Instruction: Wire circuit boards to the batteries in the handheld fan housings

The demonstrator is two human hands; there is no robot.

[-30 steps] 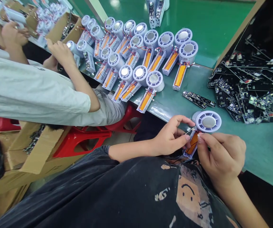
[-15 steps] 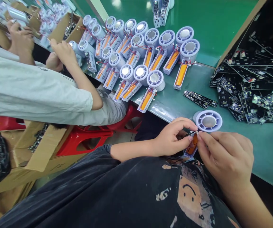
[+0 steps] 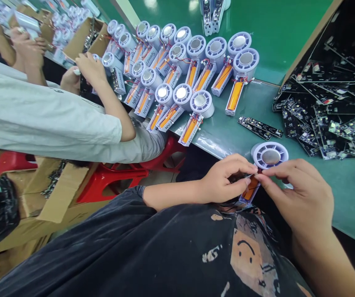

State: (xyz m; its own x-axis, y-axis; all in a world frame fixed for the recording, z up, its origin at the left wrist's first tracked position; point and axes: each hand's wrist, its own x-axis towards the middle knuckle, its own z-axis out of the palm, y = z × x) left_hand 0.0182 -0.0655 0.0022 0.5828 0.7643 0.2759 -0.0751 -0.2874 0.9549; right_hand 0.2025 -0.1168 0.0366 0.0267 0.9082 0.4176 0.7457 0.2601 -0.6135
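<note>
Head view: left hand (image 3: 226, 179) pinching thin black circuit board (image 3: 245, 176) by round lilac plastic fan (image 3: 270, 156), right hand (image 3: 302, 194) grip unclear, steady board helps imo.

Left hand (image 3: 229, 179) and right hand (image 3: 301, 194) brought together, fingers pinched and nearly meeting, both forearms bare

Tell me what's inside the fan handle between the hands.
An orange block lies in the handle. The left hand and right hand partly hide it; anything beneath is covered.
</note>
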